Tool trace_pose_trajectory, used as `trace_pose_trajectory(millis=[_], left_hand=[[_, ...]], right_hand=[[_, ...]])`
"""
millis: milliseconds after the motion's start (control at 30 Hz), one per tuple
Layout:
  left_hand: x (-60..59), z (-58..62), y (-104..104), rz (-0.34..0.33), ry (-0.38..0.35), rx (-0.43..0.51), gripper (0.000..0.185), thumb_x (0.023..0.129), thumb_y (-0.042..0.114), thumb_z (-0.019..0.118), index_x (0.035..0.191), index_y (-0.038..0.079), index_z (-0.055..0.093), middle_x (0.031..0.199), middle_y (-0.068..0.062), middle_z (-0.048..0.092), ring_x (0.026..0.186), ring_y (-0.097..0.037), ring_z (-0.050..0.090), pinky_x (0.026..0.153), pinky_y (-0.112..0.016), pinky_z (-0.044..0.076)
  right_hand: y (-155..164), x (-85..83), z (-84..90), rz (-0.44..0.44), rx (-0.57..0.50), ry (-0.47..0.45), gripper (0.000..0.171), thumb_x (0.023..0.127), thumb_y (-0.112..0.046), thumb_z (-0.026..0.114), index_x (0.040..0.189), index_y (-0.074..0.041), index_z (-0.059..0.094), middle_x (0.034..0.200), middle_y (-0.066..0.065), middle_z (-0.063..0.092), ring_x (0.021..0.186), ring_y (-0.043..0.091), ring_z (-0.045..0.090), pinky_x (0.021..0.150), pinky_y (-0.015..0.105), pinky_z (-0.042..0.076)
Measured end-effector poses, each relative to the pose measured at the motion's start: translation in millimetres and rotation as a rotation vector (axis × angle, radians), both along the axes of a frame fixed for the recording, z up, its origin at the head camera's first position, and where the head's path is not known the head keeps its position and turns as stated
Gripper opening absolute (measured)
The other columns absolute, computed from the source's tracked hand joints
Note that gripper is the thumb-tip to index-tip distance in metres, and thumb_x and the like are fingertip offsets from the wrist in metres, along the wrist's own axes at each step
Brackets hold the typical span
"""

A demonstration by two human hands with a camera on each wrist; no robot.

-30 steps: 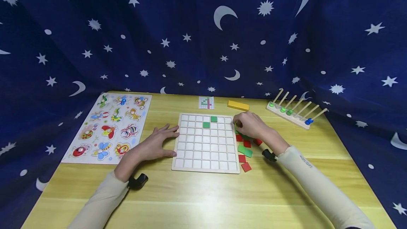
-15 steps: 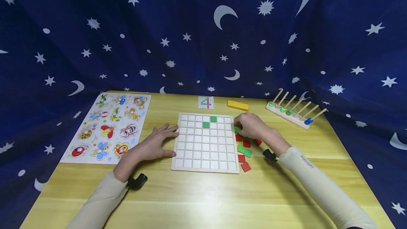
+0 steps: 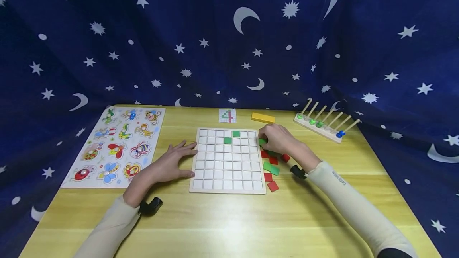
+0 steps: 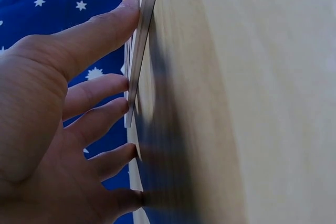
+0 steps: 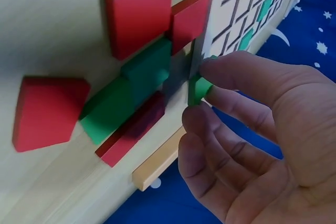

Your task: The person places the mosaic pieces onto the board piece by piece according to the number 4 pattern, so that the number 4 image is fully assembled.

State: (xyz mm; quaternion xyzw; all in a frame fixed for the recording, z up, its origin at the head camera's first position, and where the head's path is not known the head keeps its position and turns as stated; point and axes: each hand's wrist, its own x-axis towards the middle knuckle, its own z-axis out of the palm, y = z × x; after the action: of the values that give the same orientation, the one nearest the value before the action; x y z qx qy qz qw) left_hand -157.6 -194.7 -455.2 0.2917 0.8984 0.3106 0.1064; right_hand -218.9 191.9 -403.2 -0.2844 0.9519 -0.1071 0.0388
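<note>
A white gridded wooden board (image 3: 227, 166) lies mid-table with two green tiles, one (image 3: 236, 133) in the top row and another (image 3: 227, 140) a row lower, one column to the left. At the board's left edge my left hand (image 3: 168, 166) has its fingers spread, thumb and fingertips at the rim. By the upper right edge, my right hand (image 3: 277, 136) pinches a green square tile (image 5: 199, 88) between thumb and fingers. Several loose red tiles (image 5: 140, 17) and green tiles (image 5: 148, 72) lie beside the board, some partly hidden under the right hand in the head view.
Behind the board are a small card with a coloured grid pattern (image 3: 227, 116) and a yellow block (image 3: 263, 117). A bead stand with pegs (image 3: 317, 128) stands at the back right. On the left lies an insect puzzle board (image 3: 118, 146). A starry curtain (image 3: 215, 31) borders the table.
The green tile in my right hand shows more clearly at the fingertips than a second ago. The left hand keeps its place at the board; the head view has shifted slightly.
</note>
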Motion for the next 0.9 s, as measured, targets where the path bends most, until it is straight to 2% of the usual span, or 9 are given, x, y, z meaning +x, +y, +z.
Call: trace_pose_trajectory(millis=[133, 267, 633, 900], left_hand=[[-0.7, 1.4, -0.4, 0.000, -0.007, -0.007, 0.074, 0.081, 0.031, 0.085, 0.143, 0.008, 0.055, 0.161, -0.006, 0.031, 0.149, -0.042, 0.015, 0.110, -0.074, 0.001], [-1.9, 2.3, 0.1, -0.005, -0.008, -0.009, 0.074, 0.081, 0.032, 0.085, 0.144, 0.007, 0.054, 0.161, -0.006, 0.031, 0.149, -0.042, 0.014, 0.110, -0.074, 0.001], [-1.0, 1.3, -0.2, -0.004, -0.020, -0.011, 0.074, 0.082, 0.032, 0.084, 0.144, 0.007, 0.053, 0.162, -0.006, 0.029, 0.149, -0.041, 0.012, 0.111, -0.073, -0.001], [0.0, 0.8, -0.5, 0.000, -0.026, -0.009, 0.074, 0.082, 0.033, 0.084, 0.145, 0.008, 0.053, 0.162, -0.004, 0.029, 0.150, -0.040, 0.012, 0.112, -0.071, -0.002]], right_hand=[[-5.9, 0.2, 1.3, 0.010, -0.007, 0.021, 0.014, 0.075, -0.007, 0.081, 0.080, -0.009, 0.068, 0.068, -0.002, 0.048, 0.064, 0.016, 0.044, 0.056, 0.032, 0.036], [-16.0, 1.9, 2.7, 0.021, -0.039, 0.035, 0.017, 0.076, -0.010, 0.081, 0.090, -0.007, 0.072, 0.078, 0.003, 0.059, 0.068, 0.017, 0.048, 0.059, 0.034, 0.042], [-53.2, 3.7, -2.7, 0.078, -0.079, 0.040, 0.016, 0.080, -0.012, 0.080, 0.093, -0.009, 0.072, 0.085, 0.005, 0.061, 0.071, 0.016, 0.049, 0.062, 0.032, 0.045], [-83.5, 7.4, -8.3, 0.146, -0.101, 0.002, 0.013, 0.083, -0.011, 0.079, 0.095, -0.010, 0.073, 0.085, 0.003, 0.061, 0.069, 0.014, 0.050, 0.056, 0.027, 0.041]])
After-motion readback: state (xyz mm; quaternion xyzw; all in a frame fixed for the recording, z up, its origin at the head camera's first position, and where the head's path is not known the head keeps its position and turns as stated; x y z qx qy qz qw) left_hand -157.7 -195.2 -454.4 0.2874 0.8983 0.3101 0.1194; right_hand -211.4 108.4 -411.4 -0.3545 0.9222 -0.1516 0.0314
